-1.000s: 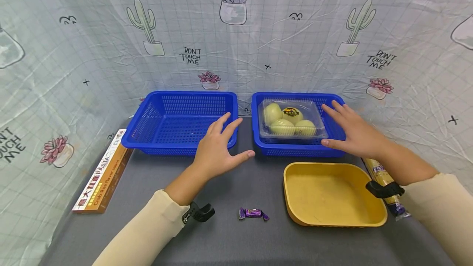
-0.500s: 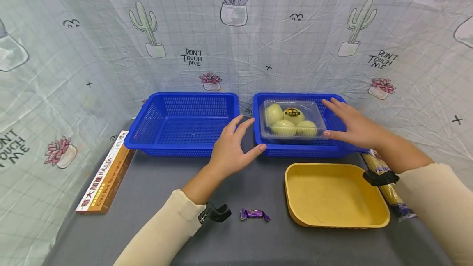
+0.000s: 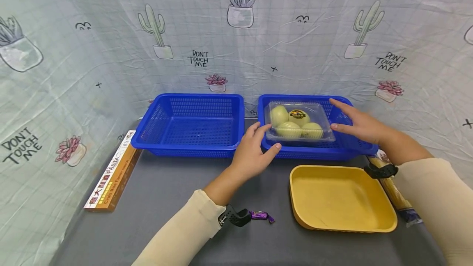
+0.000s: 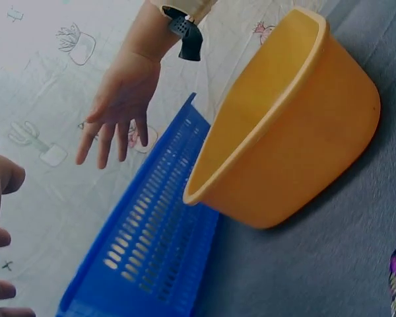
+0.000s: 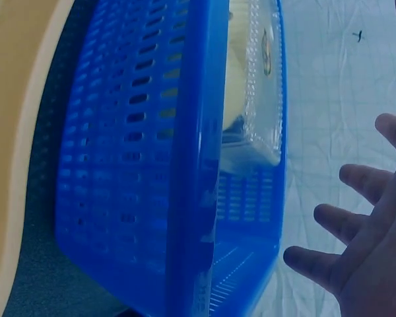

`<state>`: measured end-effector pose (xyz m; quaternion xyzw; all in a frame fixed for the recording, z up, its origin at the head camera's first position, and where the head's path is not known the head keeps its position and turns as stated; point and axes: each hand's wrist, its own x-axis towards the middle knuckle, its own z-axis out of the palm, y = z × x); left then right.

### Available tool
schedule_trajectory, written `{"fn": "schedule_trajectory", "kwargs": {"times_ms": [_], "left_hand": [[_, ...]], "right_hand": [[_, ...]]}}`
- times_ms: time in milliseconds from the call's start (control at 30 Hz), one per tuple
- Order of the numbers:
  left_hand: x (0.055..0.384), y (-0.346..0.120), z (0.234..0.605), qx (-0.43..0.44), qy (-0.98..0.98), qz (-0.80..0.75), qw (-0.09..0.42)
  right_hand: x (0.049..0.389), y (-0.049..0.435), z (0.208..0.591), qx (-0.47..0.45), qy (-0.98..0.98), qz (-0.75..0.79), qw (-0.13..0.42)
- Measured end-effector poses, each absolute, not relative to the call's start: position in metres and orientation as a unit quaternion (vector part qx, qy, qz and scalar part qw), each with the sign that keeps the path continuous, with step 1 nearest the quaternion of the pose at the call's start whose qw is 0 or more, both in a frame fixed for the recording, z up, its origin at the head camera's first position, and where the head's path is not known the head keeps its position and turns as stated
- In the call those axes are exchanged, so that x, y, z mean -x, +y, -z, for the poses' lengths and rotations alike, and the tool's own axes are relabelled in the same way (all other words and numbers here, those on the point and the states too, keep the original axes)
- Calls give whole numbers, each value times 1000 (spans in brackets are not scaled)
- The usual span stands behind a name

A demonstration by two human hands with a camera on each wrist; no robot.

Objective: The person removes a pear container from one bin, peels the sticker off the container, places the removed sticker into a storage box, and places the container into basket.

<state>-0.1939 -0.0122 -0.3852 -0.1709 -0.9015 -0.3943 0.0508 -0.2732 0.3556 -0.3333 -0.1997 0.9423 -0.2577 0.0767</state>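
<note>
A clear plastic box of pale green round fruit [image 3: 290, 129] lies in the right blue basket [image 3: 321, 153]. My left hand [image 3: 252, 151] hovers at that basket's near left corner, fingers spread toward the box. On the other side, my right hand [image 3: 363, 125] is held over the basket's right part, its thumb tip close to the box's right edge. Neither hand grips anything. In the right wrist view the fingers of my right hand [image 5: 363, 224] are apart and above the basket rim. The left wrist view shows my left fingers [image 4: 0, 290] only at the frame's edge.
A second blue basket [image 3: 199, 132] stands to the left. Nearer are a yellow tub [image 3: 343, 196] and a purple-wrapped candy [image 3: 259, 215], partly behind the left wrist strap. A pasta box [image 3: 112, 171] lies far left; a yellow and purple packet [image 3: 397, 194] lies under the right forearm.
My left hand has moved right, from beside the left basket to the right basket's corner. My right hand has shifted slightly, staying near the box. The view has drifted a little.
</note>
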Motion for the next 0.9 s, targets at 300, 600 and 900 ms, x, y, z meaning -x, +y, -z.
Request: {"fn": "schedule_trajectory", "kwargs": {"times_ms": [300, 600, 900], "left_hand": [[202, 4, 402, 96, -890, 445, 26], [220, 8, 424, 67, -860, 506, 11], [227, 12, 440, 59, -832, 551, 2]], "right_hand": [[285, 361, 332, 176, 943, 271, 84], [304, 357, 333, 156, 939, 291, 96], [319, 356, 333, 147, 936, 300, 111]]}}
